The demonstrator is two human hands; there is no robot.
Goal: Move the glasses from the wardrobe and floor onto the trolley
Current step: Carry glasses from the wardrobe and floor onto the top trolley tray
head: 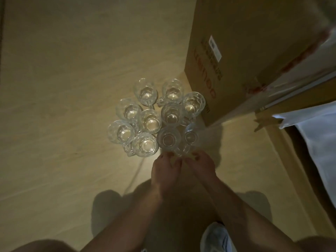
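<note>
Both hands, left hand (166, 171) and right hand (201, 165), reach down, grip unclear; ten glasses (149, 121) wait on the floor (63, 88), no trolley seen.

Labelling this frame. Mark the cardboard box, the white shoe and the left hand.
cardboard box (236, 42): head view, on its brown side.
white shoe (216, 237): head view, on its upper.
left hand (164, 174): head view, on its back.

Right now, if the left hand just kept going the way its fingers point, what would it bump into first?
Most likely the smooth glass at the near edge of the cluster on the floor. The left hand points up the picture with its fingertips just short of that glass; height above the floor is hard to judge from this view.
</note>
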